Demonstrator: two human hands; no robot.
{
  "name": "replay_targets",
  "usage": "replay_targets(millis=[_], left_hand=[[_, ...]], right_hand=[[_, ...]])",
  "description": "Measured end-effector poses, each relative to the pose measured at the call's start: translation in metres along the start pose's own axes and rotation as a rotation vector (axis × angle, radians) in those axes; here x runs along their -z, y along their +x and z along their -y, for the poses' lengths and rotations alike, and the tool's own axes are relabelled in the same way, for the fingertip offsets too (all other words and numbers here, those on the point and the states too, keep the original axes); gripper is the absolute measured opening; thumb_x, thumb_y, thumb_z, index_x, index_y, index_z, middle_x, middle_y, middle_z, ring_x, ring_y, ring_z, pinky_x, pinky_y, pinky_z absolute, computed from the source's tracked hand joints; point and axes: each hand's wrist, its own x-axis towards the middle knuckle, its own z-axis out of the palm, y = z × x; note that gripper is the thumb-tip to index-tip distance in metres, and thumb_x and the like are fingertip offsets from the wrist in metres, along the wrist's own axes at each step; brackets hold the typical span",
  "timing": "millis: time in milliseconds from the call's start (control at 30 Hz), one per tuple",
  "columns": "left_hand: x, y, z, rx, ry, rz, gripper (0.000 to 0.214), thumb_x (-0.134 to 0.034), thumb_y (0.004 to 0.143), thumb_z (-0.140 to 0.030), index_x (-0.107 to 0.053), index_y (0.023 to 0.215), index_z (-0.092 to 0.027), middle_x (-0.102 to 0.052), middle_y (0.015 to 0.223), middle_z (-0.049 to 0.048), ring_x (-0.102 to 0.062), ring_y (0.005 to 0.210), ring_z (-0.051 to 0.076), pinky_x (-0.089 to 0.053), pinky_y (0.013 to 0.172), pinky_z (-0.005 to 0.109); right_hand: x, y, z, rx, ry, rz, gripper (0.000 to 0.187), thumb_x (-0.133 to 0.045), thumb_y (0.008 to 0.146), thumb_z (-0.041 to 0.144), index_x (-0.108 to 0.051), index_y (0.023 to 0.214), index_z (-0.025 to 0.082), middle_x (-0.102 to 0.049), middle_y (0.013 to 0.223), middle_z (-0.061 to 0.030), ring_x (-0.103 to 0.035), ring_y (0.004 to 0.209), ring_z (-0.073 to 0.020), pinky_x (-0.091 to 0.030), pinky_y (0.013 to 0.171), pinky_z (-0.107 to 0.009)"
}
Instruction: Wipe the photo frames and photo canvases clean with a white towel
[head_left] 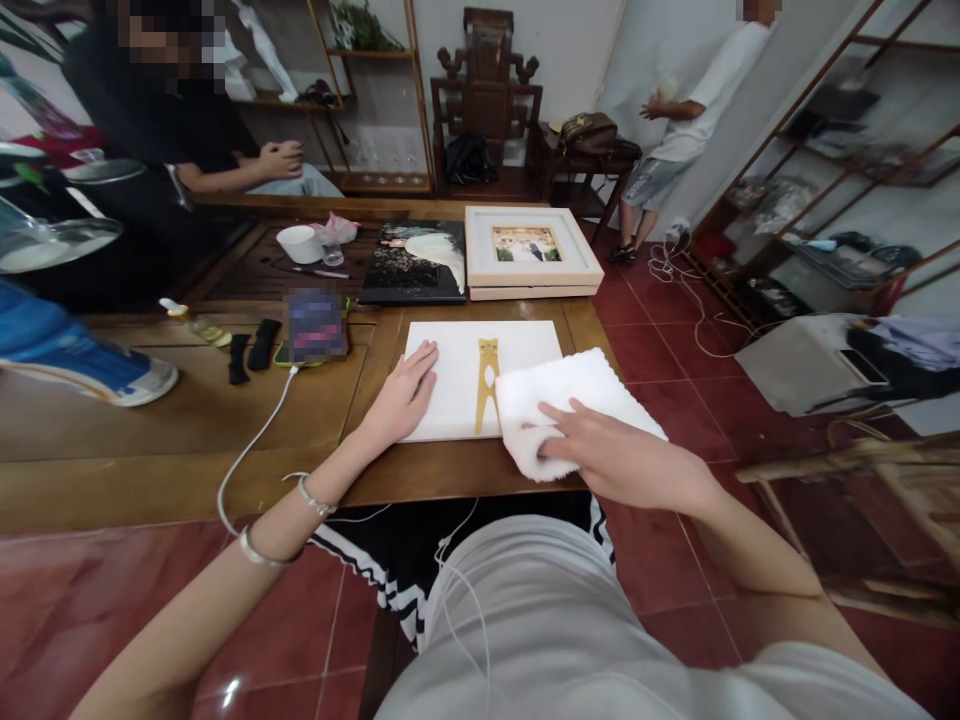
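A white board (450, 395) with a yellow cat figure (488, 360) on it lies at the near edge of the wooden table. My left hand (406, 392) rests flat on the board's left part, fingers stretched out, holding nothing. On the right, my right hand (600, 445) grips a fluffy white towel (577, 385), with fingers pressed into its folds. The towel covers the board's right part and hangs past its right side. What lies under the towel is hidden.
Behind the board sit a framed photo (532, 250) and a dark picture panel (420, 260). A phone (315, 325) with a white cable, a small dropper bottle (199, 325) and a white cup (298, 244) stand to the left. One person sits across the table; another (682, 120) stands behind.
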Motion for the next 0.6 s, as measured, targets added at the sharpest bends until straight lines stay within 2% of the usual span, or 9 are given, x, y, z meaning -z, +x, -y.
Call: replay_targets(millis=[100,200,300,400,500,600], left_hand=[[0.001,0.000,0.000,0.008,0.005,0.011,0.049,-0.037,0.097,-0.036,-0.054,0.135,-0.011,-0.049,0.146,0.0174,-0.038,0.141,0.030,-0.028,0.117,0.055],[0.001,0.000,-0.001,0.009,0.010,0.014,0.048,-0.037,0.097,-0.034,-0.053,0.136,-0.011,-0.048,0.147,0.0165,-0.038,0.142,0.029,-0.027,0.118,0.054],[0.001,0.000,-0.003,0.017,0.016,0.014,0.049,-0.037,0.097,-0.034,-0.053,0.136,-0.010,-0.048,0.147,0.0170,-0.037,0.142,0.029,-0.026,0.118,0.053],[0.002,0.000,-0.004,0.024,0.023,0.021,0.049,-0.036,0.097,-0.034,-0.053,0.136,-0.009,-0.047,0.147,0.0170,-0.037,0.142,0.029,-0.026,0.119,0.053],[0.002,0.000,-0.004,0.028,0.024,0.028,0.049,-0.035,0.097,-0.034,-0.052,0.136,-0.010,-0.047,0.148,0.0164,-0.037,0.142,0.029,-0.025,0.119,0.053],[0.002,0.000,-0.004,0.025,0.018,0.036,0.050,-0.035,0.097,-0.034,-0.052,0.137,-0.010,-0.046,0.149,0.0165,-0.035,0.143,0.029,-0.025,0.119,0.054]], right_hand=[[0.004,0.003,-0.008,-0.038,0.043,0.018,0.056,-0.039,0.065,-0.008,-0.065,0.108,0.017,-0.062,0.132,-0.0168,-0.043,0.138,-0.0296,-0.036,0.111,-0.051],[0.007,0.026,-0.038,-0.092,0.086,-0.038,0.060,-0.038,0.065,-0.007,-0.064,0.113,0.018,-0.060,0.136,-0.0135,-0.036,0.142,-0.0286,-0.033,0.113,-0.052],[0.004,0.060,-0.075,-0.096,0.116,-0.153,0.062,-0.037,0.064,-0.006,-0.062,0.116,0.017,-0.062,0.132,-0.0096,-0.029,0.145,-0.0277,-0.025,0.116,-0.056],[-0.004,0.091,-0.099,-0.134,0.131,-0.310,0.064,-0.035,0.065,-0.005,-0.058,0.121,0.014,-0.060,0.135,-0.0122,-0.030,0.145,-0.0296,-0.022,0.115,-0.061],[-0.016,0.105,-0.095,-0.217,0.113,-0.420,0.066,-0.035,0.067,-0.006,-0.055,0.127,0.012,-0.055,0.141,-0.0157,-0.027,0.146,-0.0322,-0.018,0.114,-0.065],[-0.028,0.097,-0.062,-0.171,0.073,-0.379,0.067,-0.038,0.066,-0.007,-0.056,0.127,0.013,-0.047,0.149,-0.0151,-0.023,0.147,-0.0356,-0.019,0.112,-0.068]])
